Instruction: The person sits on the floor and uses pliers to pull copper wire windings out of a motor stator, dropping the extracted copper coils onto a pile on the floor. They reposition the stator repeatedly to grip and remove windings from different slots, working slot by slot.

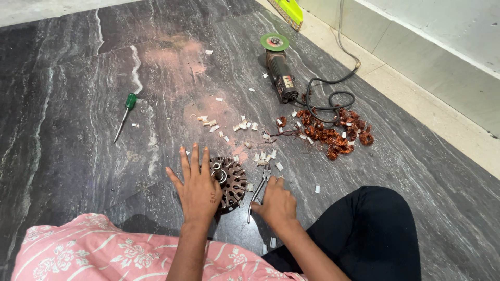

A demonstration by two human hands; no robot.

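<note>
Right hand [277, 204] clenched on one pair of pliers [259, 190]; left hand [198, 188] flat, fingers spread, pressing one motor stator [230, 180] on the floor. Beyond: one copper wire pile [336, 132], one screwdriver [125, 115], one angle grinder [279, 70].

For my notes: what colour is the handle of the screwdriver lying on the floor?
Green, in the head view: slim metal screwdriver.

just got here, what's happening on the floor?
A person sits on the dark stone floor. Their left hand lies flat on a round slotted metal motor core, and their right hand grips a pair of metal pliers beside it. White paper scraps and a heap of stripped copper wire lie ahead, near a green-disc angle grinder. A green-handled screwdriver lies off to the left.
</note>
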